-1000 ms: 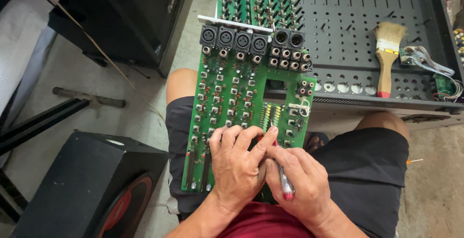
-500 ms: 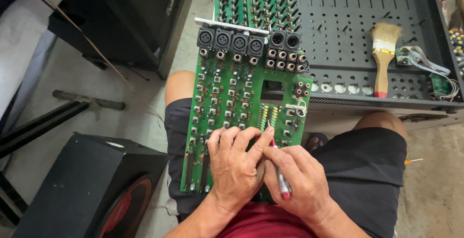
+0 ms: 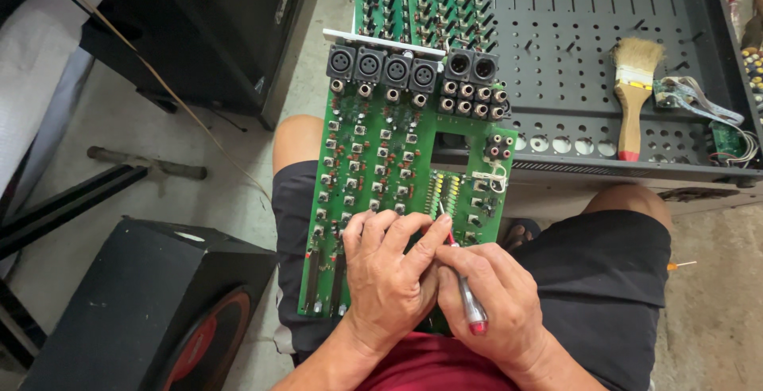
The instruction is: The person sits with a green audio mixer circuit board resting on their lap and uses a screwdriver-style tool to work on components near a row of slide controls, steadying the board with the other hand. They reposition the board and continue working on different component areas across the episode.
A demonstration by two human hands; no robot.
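Person w/ bare forearms, no sleeves or gloves; left hand (image 3: 393,280) & right hand (image 3: 493,300) bare, dark shorts (image 3: 604,280), red shirt hem (image 3: 433,371) at waist.

A big green circuit board (image 3: 381,192) lies on the person's lap, tilted up toward a dark metal case (image 3: 604,65) full of holes. The left hand (image 3: 393,280) rests flat on the lower part of the board. The right hand (image 3: 493,303) is just beside it and holds a thin tool with a red end (image 3: 465,292), its tip touching the board. Black round sockets (image 3: 381,65) sit in a row at the top of the board. A paintbrush (image 3: 632,93) lies in the case. A black speaker box (image 3: 135,311) stands on the floor nearby.
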